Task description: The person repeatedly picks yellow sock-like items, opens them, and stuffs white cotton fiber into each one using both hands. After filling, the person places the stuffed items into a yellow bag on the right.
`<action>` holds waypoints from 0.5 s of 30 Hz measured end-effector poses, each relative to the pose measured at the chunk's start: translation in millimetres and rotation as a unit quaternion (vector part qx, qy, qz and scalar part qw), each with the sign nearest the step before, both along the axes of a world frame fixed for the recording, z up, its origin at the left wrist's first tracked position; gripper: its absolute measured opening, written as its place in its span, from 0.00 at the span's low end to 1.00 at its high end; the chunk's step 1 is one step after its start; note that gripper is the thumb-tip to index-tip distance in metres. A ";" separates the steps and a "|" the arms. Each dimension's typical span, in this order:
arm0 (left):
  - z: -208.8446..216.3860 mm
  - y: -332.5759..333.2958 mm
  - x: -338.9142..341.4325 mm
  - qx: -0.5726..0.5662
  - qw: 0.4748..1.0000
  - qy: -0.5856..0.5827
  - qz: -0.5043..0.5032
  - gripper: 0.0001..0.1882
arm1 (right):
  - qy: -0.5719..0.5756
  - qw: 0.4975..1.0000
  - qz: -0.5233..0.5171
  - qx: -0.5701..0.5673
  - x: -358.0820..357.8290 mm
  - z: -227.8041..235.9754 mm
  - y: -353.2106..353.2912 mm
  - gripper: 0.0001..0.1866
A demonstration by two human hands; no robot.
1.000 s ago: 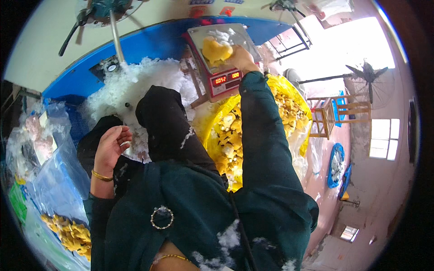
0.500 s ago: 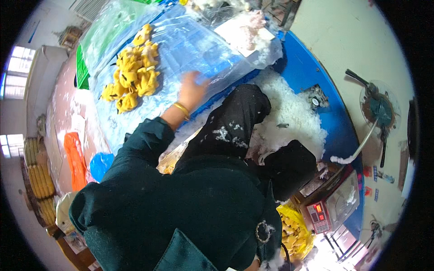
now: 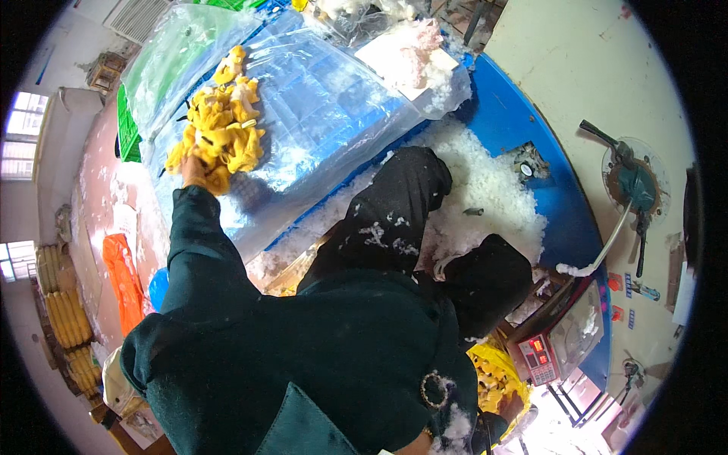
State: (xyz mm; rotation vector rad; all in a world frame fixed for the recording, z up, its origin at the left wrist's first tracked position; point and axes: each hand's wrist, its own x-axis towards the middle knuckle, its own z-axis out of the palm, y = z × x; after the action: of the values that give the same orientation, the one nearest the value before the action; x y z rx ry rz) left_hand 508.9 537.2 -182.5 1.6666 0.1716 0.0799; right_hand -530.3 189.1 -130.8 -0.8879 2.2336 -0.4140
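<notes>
My left hand (image 3: 194, 171) reaches to the near left end of a pile of yellow plush toys (image 3: 220, 129), its fingers closed on one of them and partly hidden by the plush. The toys look small and soft, with some dark and pale parts. They lie on clear plastic sheeting (image 3: 318, 114) spread over a blue surface. At the lower right, a skin-toned patch that looks like a hand (image 3: 513, 407) shows at a yellow bag (image 3: 485, 350) holding several yellow pieces. Whether it is my right hand I cannot tell; its fingers are unclear.
White stuffing (image 3: 485, 189) is heaped beside my knees on the blue table (image 3: 557, 178). A device with a hose-like tube (image 3: 614, 235) stands right. A scale with a red display (image 3: 538, 360) sits lower right. An orange bag (image 3: 123, 277) and blue balloon-like thing (image 3: 158, 290) lie left.
My left hand has moved left from over the plastic sheeting to the plush pile and closed on a toy. A skin-toned patch has appeared at the yellow bag.
</notes>
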 end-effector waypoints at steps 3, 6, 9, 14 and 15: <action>-15.6 -35.9 32.8 0.213 0.973 -0.089 -0.025 0.22 | -0.047 0.999 0.001 -0.021 8.5 -2.8 -27.9 0.22; 0.6 -161.6 -26.0 0.315 0.945 -0.093 -0.007 0.23 | -0.096 0.993 -0.038 -0.054 24.7 11.5 -57.7 0.21; 11.1 -186.4 -20.7 0.420 0.905 -0.066 -0.026 0.32 | -0.181 0.982 -0.029 -0.036 59.5 2.1 -103.6 0.22; 53.4 -212.4 -33.3 0.414 0.869 -0.268 0.037 0.34 | -0.122 0.978 0.158 -0.063 70.6 -10.9 -101.6 0.25; 29.6 -187.0 -13.3 0.460 0.848 -0.257 0.064 0.34 | -0.152 0.975 0.130 -0.097 -0.3 -24.5 -107.8 0.27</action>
State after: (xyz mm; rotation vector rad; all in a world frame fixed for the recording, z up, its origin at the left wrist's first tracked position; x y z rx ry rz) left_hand 495.6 350.2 -152.8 2.5120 -0.2071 0.8127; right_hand -530.6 81.3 -155.3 -1.1203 1.7933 -0.6067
